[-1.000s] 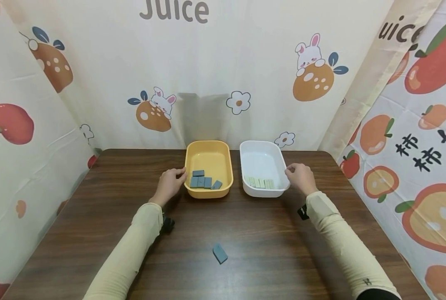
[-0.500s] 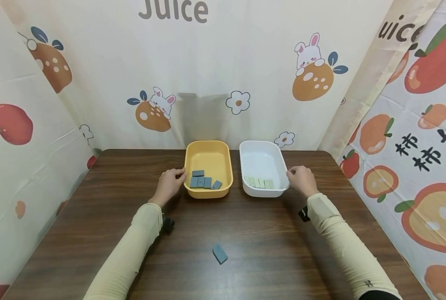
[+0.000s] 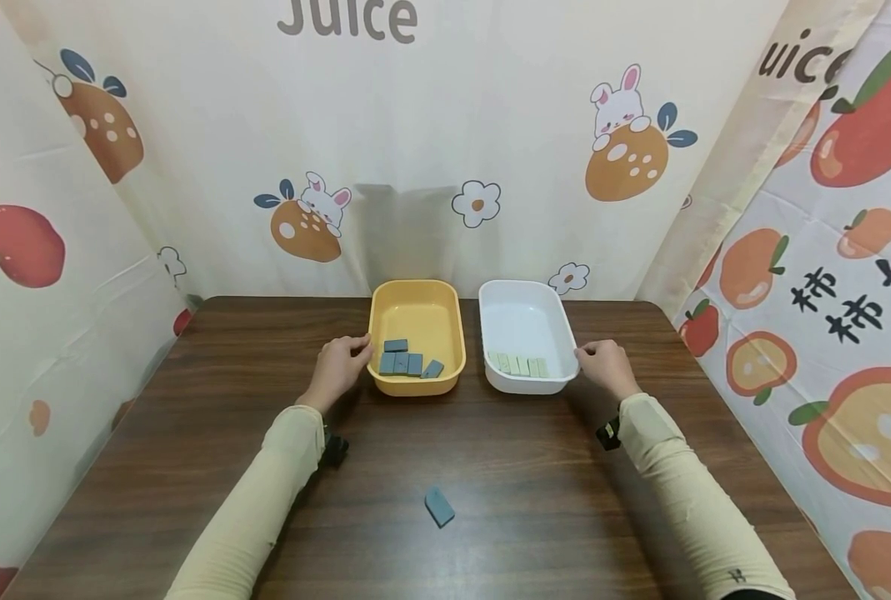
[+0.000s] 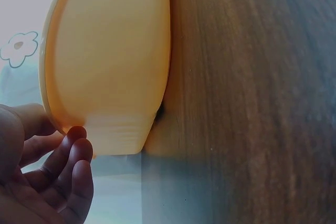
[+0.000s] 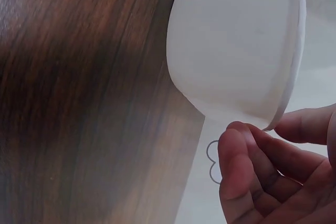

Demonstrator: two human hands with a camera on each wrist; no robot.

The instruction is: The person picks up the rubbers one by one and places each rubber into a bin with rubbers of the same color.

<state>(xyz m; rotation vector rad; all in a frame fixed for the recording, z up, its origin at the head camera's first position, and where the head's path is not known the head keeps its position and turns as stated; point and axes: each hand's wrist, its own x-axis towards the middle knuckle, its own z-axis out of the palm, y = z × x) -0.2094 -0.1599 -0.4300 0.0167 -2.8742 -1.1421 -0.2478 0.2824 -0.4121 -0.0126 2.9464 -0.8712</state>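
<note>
My left hand (image 3: 337,368) pinches the left rim of a yellow plastic tub (image 3: 417,386); in the left wrist view the thumb and fingers (image 4: 79,150) meet at that rim. Several blue-grey rectangular blocks (image 3: 401,364) lie inside, near its front. On the right, my right hand (image 3: 607,367) pinches the rim of a white plastic tub (image 3: 523,385), also seen from the side in the right wrist view. A row of pale green blocks (image 3: 518,366) lines the front of the white tub. Both tubs stand side by side, a narrow gap between them.
One blue-grey block (image 3: 439,507) lies alone on the dark wooden table (image 3: 520,483), in front of the tubs. A printed fabric curtain (image 3: 430,108) hangs behind the table's back edge, with more printed fabric along both sides.
My right hand has shifted slightly toward me and to the right along the white tub's rim. The left hand, both tubs and the loose block have stayed put.
</note>
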